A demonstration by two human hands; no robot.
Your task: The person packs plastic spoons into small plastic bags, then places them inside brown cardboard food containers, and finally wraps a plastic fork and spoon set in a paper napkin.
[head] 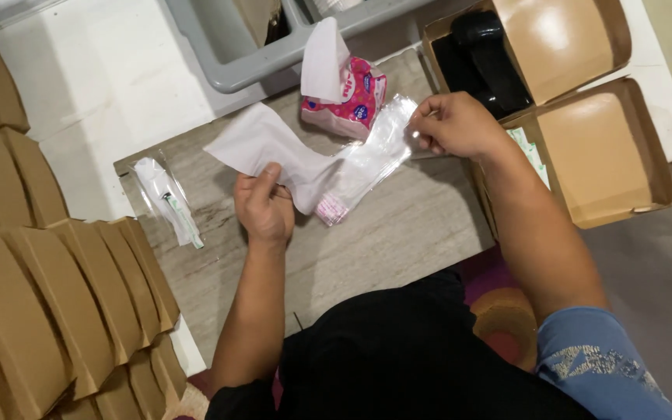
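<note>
Tissue going into a clear sleeve, mid-bench.
Left hand (pixel 264 204) pinches the white tissue (pixel 262 144); right hand (pixel 451 123) grips the plastic sleeve (pixel 367 159), seemingly at its mouth. Loose grip could crumple the tissue.

This looks like a home packing spot set up on the floor, not a shop or factory. A low wood-grain board (pixel 398 233) serves as the work surface. Rows of folded brown cartons (pixel 56 295) stack at one side, two open cartons (pixel 593 148) sit at the other, and a grey tub (pixel 235 47) and tissue pack (pixel 348 97) lie beyond.
</note>
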